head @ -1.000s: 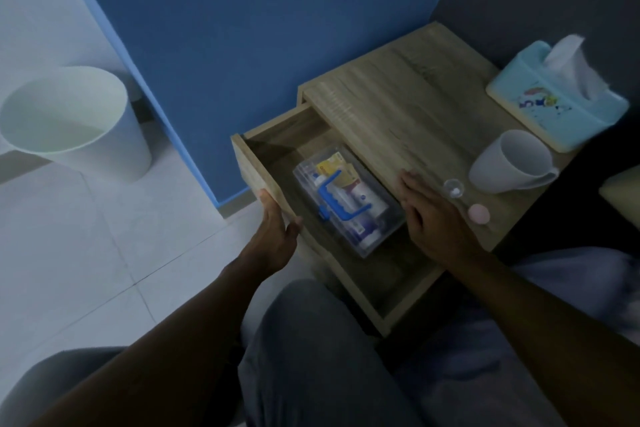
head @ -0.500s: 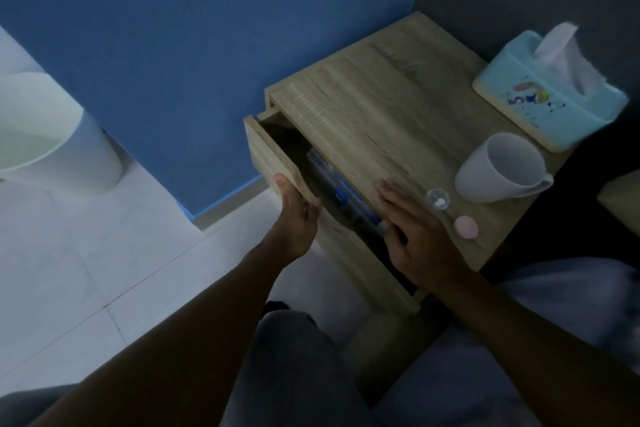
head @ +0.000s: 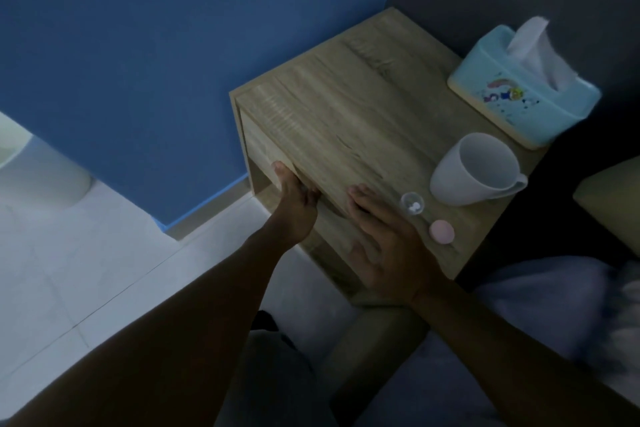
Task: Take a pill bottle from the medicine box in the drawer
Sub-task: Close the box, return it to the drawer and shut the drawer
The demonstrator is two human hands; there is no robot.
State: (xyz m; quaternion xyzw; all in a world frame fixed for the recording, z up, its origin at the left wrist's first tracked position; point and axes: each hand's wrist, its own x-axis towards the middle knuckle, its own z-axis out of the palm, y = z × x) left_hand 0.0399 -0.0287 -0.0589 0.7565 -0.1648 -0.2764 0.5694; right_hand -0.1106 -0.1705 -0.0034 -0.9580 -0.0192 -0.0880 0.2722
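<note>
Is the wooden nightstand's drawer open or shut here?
Shut: the wooden drawer front sits flush with the nightstand, no box showing. The left hand presses its lower edge.

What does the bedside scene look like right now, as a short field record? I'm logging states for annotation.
drawer: shut
left hand: on the drawer front edge
right hand: flat on the nightstand top near its front edge
nightstand top: wood grain
white mug: tipped on its side, on top
small clear container: open, beside the right hand
pink lid: lying near it
tissue box: back right corner
</note>
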